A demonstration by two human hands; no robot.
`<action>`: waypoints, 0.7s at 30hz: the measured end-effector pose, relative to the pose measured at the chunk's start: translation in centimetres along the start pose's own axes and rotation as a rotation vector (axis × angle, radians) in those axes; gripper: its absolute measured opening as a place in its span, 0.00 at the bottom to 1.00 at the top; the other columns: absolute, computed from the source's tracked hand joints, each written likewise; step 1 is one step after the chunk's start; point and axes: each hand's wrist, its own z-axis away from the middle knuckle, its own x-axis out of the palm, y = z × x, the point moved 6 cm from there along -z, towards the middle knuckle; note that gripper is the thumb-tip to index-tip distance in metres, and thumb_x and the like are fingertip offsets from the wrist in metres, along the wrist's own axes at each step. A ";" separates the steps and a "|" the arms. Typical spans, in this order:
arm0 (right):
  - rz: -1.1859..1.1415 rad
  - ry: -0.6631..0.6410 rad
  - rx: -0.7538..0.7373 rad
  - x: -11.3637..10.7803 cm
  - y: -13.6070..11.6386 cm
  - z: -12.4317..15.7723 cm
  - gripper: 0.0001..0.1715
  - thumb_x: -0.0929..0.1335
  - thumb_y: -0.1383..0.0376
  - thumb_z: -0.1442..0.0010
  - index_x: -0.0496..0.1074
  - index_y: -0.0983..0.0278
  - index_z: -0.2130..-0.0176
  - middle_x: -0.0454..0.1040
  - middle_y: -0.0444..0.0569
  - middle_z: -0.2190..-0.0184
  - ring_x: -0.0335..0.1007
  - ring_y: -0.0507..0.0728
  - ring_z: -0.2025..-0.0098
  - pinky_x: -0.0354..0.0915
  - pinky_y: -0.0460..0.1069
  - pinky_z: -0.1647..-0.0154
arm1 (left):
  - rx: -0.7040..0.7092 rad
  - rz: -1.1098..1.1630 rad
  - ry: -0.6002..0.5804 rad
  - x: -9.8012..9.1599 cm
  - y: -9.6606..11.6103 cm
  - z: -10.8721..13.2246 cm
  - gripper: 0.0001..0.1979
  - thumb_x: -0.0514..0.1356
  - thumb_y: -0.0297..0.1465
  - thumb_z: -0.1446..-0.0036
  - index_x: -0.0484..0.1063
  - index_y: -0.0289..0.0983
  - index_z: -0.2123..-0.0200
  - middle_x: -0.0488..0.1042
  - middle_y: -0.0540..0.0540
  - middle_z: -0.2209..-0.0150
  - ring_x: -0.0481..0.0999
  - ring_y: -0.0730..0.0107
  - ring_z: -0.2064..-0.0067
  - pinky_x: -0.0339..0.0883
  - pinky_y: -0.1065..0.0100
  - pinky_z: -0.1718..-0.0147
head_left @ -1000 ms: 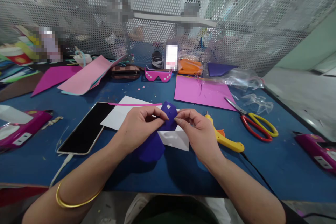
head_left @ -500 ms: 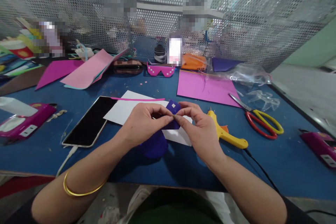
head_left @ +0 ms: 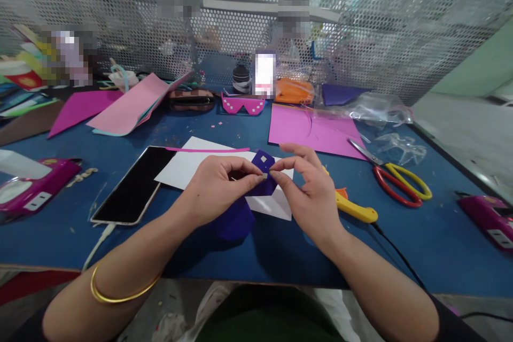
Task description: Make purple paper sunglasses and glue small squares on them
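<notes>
A deep blue-purple foam cutout (head_left: pixel 234 222), shaped much like a pair of glasses, hangs tilted just above the table. My left hand (head_left: pixel 214 184) is closed on it, thumb and forefinger meeting at its middle beside a small whitish square (head_left: pixel 265 176). Another white square (head_left: pixel 263 159) sits on the cutout's upper part. My right hand (head_left: pixel 310 187) pinches thumb and forefinger together at the cutout's right edge, its other fingers raised. Whatever lies in that pinch is too small to make out. Beneath both hands is a white sheet (head_left: pixel 268 207), with a thin pink strip (head_left: pixel 208 149) along its top.
To the right lie a yellow glue gun (head_left: pixel 356 208), scissors (head_left: pixel 395 179) and a pink foam sheet (head_left: pixel 316 128). A phone (head_left: pixel 132 187) charges on the left, near a magenta power strip (head_left: pixel 44 184). Pink glasses (head_left: pixel 243 104) stand at the back before a perforated metal screen (head_left: pixel 240 26).
My right hand has shifted slightly away from the left fingertips and its outer fingers have lifted. The small whitish square between the hands now shows. The view has moved slightly.
</notes>
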 end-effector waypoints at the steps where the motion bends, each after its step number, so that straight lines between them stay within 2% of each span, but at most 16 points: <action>1: 0.017 -0.010 -0.024 0.1 0.0 0.0 0.03 0.69 0.67 0.39 0.74 0.60 0.65 0.72 0.51 0.48 0.68 0.59 0.42 0.63 0.59 0.43 | 0.001 -0.006 0.000 0.0 0.0 0.0 0.04 0.65 0.32 0.47 0.81 0.40 0.69 0.82 0.51 0.70 0.78 0.69 0.67 0.68 0.69 0.66; 7: 0.062 -0.052 -0.091 0.4 0.0 0.2 0.03 0.67 0.68 0.37 0.71 0.59 0.63 0.70 0.51 0.45 0.64 0.59 0.39 0.61 0.60 0.41 | -0.001 -0.027 -0.017 0.1 -0.1 0.1 0.05 0.65 0.33 0.47 0.81 0.39 0.69 0.82 0.51 0.69 0.78 0.69 0.67 0.68 0.69 0.66; 21: 0.069 -0.082 -0.136 0.6 -0.4 0.4 0.06 0.65 0.71 0.37 0.68 0.59 0.64 0.70 0.52 0.46 0.63 0.60 0.39 0.62 0.61 0.42 | 0.004 -0.050 -0.035 0.2 -0.1 0.1 0.06 0.64 0.33 0.46 0.81 0.40 0.68 0.82 0.50 0.68 0.78 0.68 0.66 0.69 0.68 0.66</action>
